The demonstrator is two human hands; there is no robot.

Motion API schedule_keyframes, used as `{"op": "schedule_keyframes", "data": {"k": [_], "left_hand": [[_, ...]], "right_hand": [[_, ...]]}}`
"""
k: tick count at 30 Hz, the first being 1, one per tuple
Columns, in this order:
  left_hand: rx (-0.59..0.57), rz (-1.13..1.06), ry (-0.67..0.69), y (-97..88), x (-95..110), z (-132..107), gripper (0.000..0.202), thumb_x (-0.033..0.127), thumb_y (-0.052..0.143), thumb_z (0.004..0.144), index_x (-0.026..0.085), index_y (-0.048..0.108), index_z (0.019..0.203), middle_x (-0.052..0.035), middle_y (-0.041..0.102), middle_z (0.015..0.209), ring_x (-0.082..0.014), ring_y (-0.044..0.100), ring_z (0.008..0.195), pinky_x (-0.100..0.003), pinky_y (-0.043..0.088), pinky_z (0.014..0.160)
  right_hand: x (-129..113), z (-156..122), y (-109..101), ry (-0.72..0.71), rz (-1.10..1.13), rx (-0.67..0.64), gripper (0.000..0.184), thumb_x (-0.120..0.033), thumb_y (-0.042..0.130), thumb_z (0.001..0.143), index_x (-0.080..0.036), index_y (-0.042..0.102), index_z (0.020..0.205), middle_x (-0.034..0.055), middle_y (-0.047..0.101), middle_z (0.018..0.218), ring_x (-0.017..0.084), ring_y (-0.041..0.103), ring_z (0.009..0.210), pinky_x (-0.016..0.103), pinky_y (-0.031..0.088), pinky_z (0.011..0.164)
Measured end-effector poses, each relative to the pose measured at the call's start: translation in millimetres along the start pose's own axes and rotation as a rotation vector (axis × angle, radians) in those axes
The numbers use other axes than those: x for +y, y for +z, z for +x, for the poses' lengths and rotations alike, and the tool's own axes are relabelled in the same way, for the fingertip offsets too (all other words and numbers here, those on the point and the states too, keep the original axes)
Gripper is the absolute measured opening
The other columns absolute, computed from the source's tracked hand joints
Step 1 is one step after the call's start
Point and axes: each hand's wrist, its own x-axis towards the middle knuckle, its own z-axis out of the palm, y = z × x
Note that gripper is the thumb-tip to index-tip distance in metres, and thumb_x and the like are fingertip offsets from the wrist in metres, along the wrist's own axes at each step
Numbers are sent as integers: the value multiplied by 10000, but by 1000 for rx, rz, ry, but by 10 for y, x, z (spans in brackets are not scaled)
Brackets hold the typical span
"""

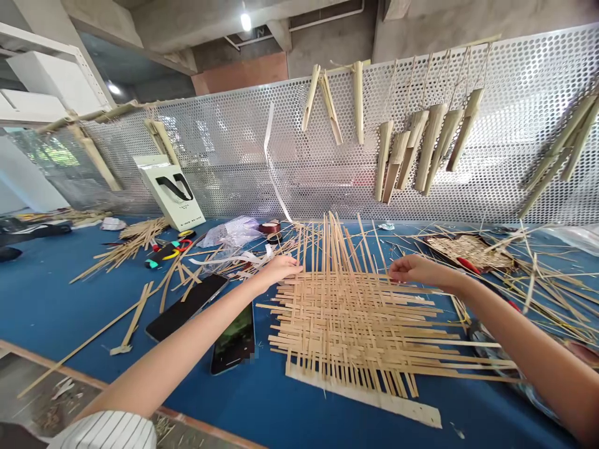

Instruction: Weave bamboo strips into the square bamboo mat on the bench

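A partly woven bamboo mat (346, 318) lies on the blue table, with loose strip ends sticking out on all sides. My left hand (283, 268) is closed at the mat's far left corner, thumb and fingers pinching the end of a thin bamboo strip (337, 275) that runs crosswise along the top of the weave. At the far right corner, my right hand (406, 269) has its fingers curled round the other end of that strip. Upright strips (333, 240) fan out beyond the weave toward the mesh panel. Under the near edge lies a pale flat strip (365, 399).
Two phones (187, 305) lie left of the mat, partly behind my left forearm. Pliers (182, 249), a plastic bag (231, 231), a white box (171, 193) and loose bamboo strips (140, 240) sit farther back. A perforated metal panel (224, 143) hung with bamboo pieces stands behind. More strips (556, 293) clutter the right.
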Motion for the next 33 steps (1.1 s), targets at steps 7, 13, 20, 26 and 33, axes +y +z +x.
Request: {"op": "schedule_keyframes", "data": {"k": [7, 13, 20, 26, 33], "left_hand": [[-144, -171, 167, -288, 361, -312, 311, 366, 599, 745, 158, 599, 974, -63, 609, 1007, -193, 546, 975, -247, 382, 725], [-198, -442, 104, -389, 333, -612, 375, 341, 665, 667, 163, 605, 991, -72, 624, 972, -191, 575, 857, -264, 412, 696], [-249, -769, 67, -378, 28, -789, 428, 407, 636, 662, 134, 616, 991, -102, 656, 933, -227, 615, 875, -342, 452, 801], [-266, -738, 106, -327, -33, -875, 393, 253, 637, 699, 141, 587, 1073, -117, 648, 1018, -245, 607, 934, -385, 464, 834], [-246, -551, 92, -260, 36, -968, 442, 216, 693, 684, 191, 570, 1107, -80, 635, 1084, -228, 615, 943, -345, 485, 825]], "right_hand": [[-400, -295, -284, -95, 61, -89, 266, -428, 550, 758, -172, 580, 692, 19, 565, 696, 139, 509, 669, 255, 390, 652], [-644, -518, -361, -135, 84, -107, 237, -446, 584, 742, -215, 583, 688, 10, 516, 662, 145, 469, 611, 262, 385, 572], [-568, -578, -423, -81, 102, -117, 395, -605, 570, 691, -281, 694, 881, 56, 661, 822, 260, 592, 751, 356, 483, 675], [-514, -618, -529, -116, 20, -136, 321, -509, 567, 760, -285, 712, 937, 63, 676, 934, 261, 615, 853, 362, 486, 782], [-629, -642, -570, -52, -88, -117, 324, -509, 597, 726, -255, 706, 896, 71, 662, 856, 208, 611, 772, 311, 503, 663]]}}
